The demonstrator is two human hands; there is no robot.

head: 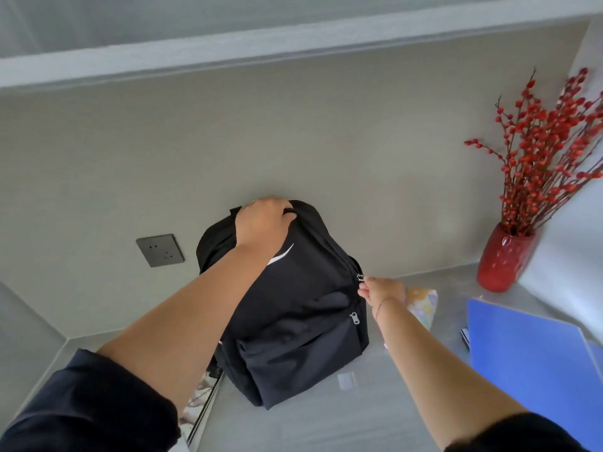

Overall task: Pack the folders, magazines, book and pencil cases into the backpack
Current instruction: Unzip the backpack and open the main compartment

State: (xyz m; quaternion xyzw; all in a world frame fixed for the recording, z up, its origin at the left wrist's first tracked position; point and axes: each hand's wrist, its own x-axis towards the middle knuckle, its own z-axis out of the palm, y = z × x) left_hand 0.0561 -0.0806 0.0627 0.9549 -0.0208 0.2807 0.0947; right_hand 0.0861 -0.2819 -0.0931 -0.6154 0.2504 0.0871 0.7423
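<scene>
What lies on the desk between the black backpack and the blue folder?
In the head view, a pastel patterned item, partly hidden behind the right hand, lies between the backpack and the blue folder.

Showing as matt black woven cloth, the backpack (293, 321), with small shiny metal zipper pulls (354, 318); gleaming glossy red, likely glazed ceramic, the vase (502, 259); looking smooth and matt, the blue folder (528, 360); lying smooth, grey and faintly sheened, the tabletop (326, 425); appearing satin dark grey, the wall socket (160, 250).
</scene>
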